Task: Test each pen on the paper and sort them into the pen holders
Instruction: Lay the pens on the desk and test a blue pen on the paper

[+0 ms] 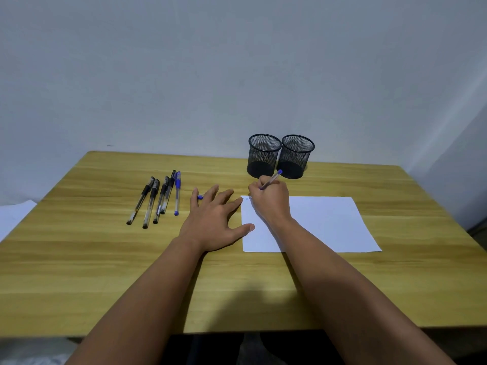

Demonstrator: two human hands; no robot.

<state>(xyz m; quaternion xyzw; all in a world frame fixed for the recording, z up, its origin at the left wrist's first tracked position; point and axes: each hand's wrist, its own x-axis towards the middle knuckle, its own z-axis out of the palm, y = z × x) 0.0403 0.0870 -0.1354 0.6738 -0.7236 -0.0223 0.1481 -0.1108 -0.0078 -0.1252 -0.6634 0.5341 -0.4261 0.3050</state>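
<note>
Your right hand [271, 200] grips blue pen [271, 179], tip at paper's [324, 222] far-left corner; your left hand [214, 219] flat, fingers spread, beside paper; five pens [158, 198] toward table's [79, 259] left edge; holders [280, 156] at far edge.

Pens [158, 200] left of paper [321, 222], holders [280, 156] behind it

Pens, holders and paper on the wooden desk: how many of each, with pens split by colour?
Black-capped clear pens lying at left: 4
Blue-capped clear pen lying beside them: 1
Blue-ended clear pen in the right hand's grip: 1
Loose blue cap by the left hand: 1
Black mesh pen holders: 2
White paper sheet: 1
Total: 10
</note>
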